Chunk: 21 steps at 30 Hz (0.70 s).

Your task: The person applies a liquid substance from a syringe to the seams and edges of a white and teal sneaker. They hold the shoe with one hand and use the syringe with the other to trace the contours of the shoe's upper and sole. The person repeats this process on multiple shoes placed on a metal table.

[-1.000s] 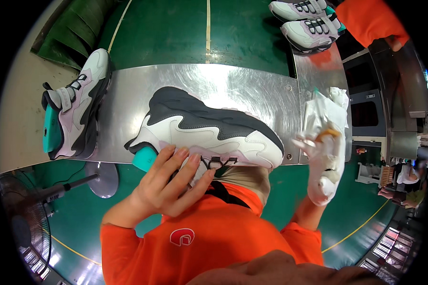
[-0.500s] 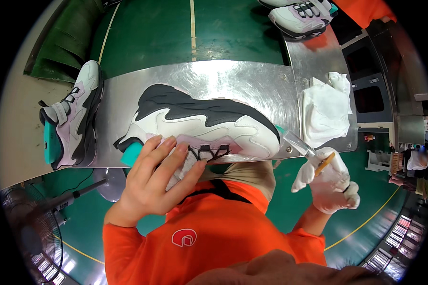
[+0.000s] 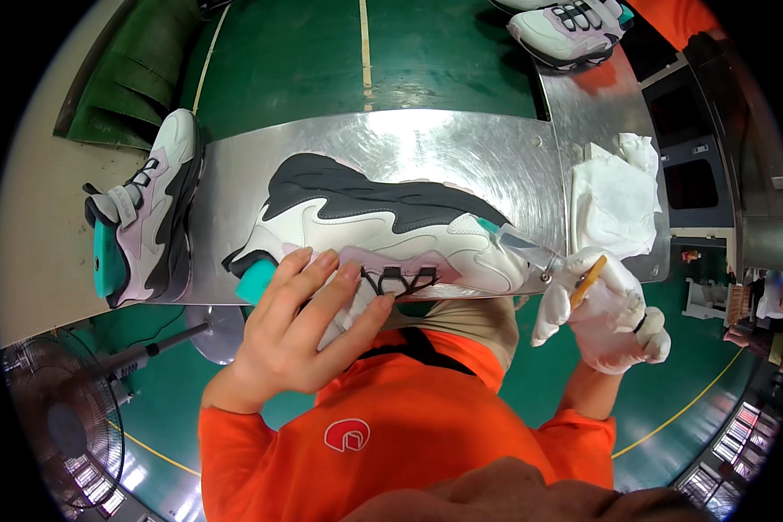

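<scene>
Shoe (image 3: 383, 222) lay sideways on metal table (image 3: 461, 148); left hand (image 3: 300, 335) pressed spread fingers on it. Gloved right hand (image 3: 605, 309), moved nearer from cloth (image 3: 613, 196), pinched small brush (image 3: 587, 280) by toe.

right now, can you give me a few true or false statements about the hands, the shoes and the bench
1. The left hand is bare and rests on the sneaker lying on the metal bench. True.
2. The right hand is bare. False: it wears a white glove.
3. The right hand holds a clear syringe-like applicator at the sneaker's toe. True.
4. The white cloth lies under the sneaker. False: it lies apart, on the bench's right end.
5. A second sneaker stands at the bench's left end. True.
</scene>
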Tool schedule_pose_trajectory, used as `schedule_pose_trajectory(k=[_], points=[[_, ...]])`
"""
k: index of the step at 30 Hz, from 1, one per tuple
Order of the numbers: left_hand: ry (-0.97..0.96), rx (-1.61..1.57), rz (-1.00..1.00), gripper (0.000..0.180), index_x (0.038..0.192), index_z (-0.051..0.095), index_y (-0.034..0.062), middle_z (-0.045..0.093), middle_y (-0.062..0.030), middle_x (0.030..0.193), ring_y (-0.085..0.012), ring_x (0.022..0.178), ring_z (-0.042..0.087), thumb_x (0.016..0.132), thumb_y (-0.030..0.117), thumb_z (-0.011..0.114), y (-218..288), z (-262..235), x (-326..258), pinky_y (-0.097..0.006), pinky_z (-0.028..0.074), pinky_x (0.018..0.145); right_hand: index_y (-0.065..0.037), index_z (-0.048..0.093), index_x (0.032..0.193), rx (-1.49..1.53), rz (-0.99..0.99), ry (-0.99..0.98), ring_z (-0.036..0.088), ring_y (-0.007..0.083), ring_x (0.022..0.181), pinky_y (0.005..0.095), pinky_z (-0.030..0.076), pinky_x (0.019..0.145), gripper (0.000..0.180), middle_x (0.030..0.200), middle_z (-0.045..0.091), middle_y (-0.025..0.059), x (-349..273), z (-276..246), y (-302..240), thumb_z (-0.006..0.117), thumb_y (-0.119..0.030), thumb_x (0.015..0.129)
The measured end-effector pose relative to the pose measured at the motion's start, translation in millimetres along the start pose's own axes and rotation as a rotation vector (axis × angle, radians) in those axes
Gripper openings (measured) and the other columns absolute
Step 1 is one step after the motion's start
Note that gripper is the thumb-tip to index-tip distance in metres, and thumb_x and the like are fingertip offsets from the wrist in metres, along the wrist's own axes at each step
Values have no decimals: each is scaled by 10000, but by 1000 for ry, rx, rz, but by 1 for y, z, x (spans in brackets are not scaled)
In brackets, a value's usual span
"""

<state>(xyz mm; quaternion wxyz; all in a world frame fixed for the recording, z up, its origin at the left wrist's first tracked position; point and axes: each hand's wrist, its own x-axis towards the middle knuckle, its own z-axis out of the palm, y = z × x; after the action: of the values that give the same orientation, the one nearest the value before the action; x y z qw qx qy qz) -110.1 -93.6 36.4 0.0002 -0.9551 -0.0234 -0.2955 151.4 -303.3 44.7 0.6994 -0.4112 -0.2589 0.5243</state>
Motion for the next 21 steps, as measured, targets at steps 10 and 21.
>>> schedule_pose_trajectory(k=[10, 21], points=[[2, 38, 15, 314, 984, 764, 176, 620, -136, 1113, -308, 987, 608, 690, 66, 764, 2, 2, 2, -477, 564, 814, 140, 484, 1182, -186, -37, 167, 602, 325, 545, 400, 528, 523, 1131, 754, 593, 216, -22, -13, -6, 750, -733, 514], [-23, 98, 22, 360, 1031, 759, 172, 632, -159, 1080, -319, 961, 619, 695, 43, 762, 12, 0, 5, -471, 567, 800, 226, 432, 1256, 148, -137, 40, 628, 340, 788, 437, 545, 649, 1196, 1000, 601, 282, -41, -32, 17, 843, -591, 484]])
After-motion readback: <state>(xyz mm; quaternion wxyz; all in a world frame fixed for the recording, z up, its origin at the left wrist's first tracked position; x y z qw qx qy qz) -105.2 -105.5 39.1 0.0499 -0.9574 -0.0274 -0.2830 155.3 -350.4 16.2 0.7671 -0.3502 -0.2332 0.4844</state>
